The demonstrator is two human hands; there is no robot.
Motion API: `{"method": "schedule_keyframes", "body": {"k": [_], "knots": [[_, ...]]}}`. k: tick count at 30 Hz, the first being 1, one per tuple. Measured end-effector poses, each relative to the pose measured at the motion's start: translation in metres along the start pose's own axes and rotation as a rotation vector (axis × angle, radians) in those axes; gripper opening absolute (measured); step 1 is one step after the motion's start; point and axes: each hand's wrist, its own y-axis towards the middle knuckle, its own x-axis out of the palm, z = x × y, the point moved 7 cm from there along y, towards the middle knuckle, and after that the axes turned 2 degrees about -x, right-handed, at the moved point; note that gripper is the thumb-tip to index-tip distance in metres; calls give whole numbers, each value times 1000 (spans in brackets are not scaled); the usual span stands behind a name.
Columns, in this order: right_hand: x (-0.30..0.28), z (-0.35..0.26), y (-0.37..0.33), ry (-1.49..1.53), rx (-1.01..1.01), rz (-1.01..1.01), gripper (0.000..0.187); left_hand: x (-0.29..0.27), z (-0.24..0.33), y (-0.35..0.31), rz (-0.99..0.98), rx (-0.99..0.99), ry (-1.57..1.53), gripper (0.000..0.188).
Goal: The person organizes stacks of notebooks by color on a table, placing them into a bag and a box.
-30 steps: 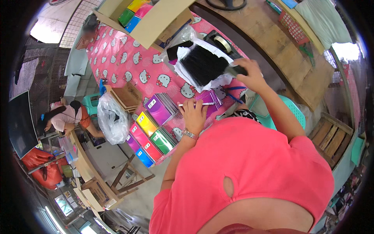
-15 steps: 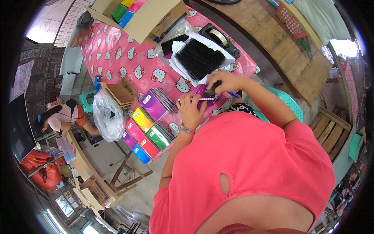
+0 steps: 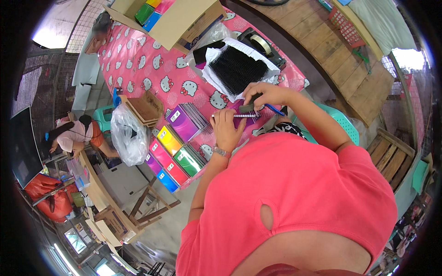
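Both my hands are over a small purple notebook [image 3: 251,121] at the near edge of the table. My left hand [image 3: 225,127] is closed on the notebook, its fingertips at the pale row along the edge. In my right hand [image 3: 266,94] is a dark tool with a blue curved handle [image 3: 275,110]; its exact kind is unclear. The tool's dark end lies against the notebook's edge. Just beyond, black spiral binding coils [image 3: 237,68] lie heaped on white paper. Left of my hands stand stacks of spiral notebooks [image 3: 188,120] in purple, yellow, pink, red, green and blue.
A pink patterned cloth [image 3: 166,84] covers the table. At the back stand a cardboard box [image 3: 186,25] of notebooks and a black tape dispenser [image 3: 261,46]. A clear plastic bag [image 3: 130,138] hangs at the left edge. Another person [image 3: 79,134] bends at far left; a green stool [image 3: 338,122] stands right.
My right hand has tilted the tool slightly, and more of its blue handle shows. My left hand stays at the notebook. The person at the left has shifted a little.
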Motion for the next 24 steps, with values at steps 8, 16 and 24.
{"method": "schedule_keyframes", "body": {"k": [8, 16, 24], "knots": [[3, -2, 13, 21, -61, -1, 37, -4, -7, 0, 25, -16, -51, 36], [12, -5, 29, 38, -52, -28, 37, -8, -43, -8, -10, -173, -228, 27], [14, -7, 32, 89, -78, -22, 33, 1, -54, -8, -54, -217, -403, 27]]}}
